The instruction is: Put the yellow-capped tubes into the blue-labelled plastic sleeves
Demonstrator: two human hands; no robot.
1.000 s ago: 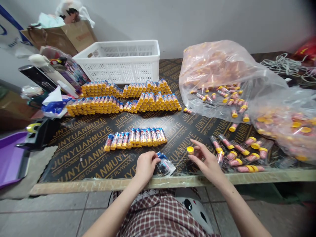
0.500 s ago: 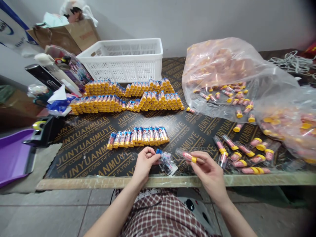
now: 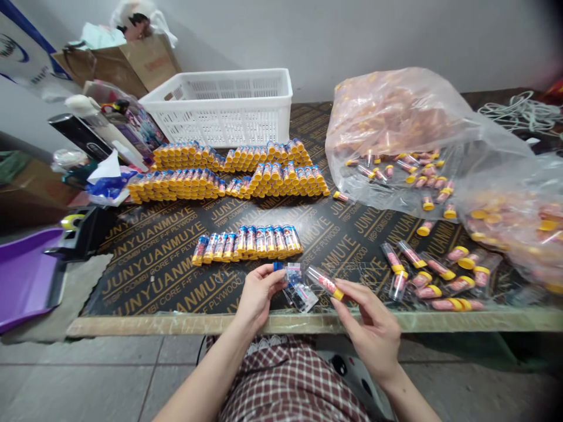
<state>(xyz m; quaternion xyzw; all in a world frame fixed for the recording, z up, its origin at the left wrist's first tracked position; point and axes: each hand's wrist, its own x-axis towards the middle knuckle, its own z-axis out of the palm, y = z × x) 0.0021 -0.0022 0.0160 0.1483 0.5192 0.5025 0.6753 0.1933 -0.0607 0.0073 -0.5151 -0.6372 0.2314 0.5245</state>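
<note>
My right hand (image 3: 367,319) pinches a clear tube (image 3: 324,282) by its yellow cap end. Pink-and-white pieces lie inside the tube, whose clear end points up and left. My left hand (image 3: 259,293) has thumb and fingertips closed on a small blue printed plastic sleeve (image 3: 278,266), partly hidden by the fingers. Just right of those fingertips lies a small pile of clear printed sleeves (image 3: 302,296) near the table edge. Beyond both hands stands a row of tubes (image 3: 259,240) with blue printed wraps and yellow caps, stacked side by side.
Stacks of wrapped tubes (image 3: 176,184) lie before a white plastic basket (image 3: 220,120). Unwrapped tubes (image 3: 433,266) lie loose at right, below a large clear bag (image 3: 387,111) of more tubes. A tape dispenser (image 3: 81,234) and purple dustpan (image 3: 26,275) are at left.
My right hand has turned the tube so its clear end tilts up more, its cap dropping towards the table edge. The blue sleeve in my left fingers now stands more upright.
</note>
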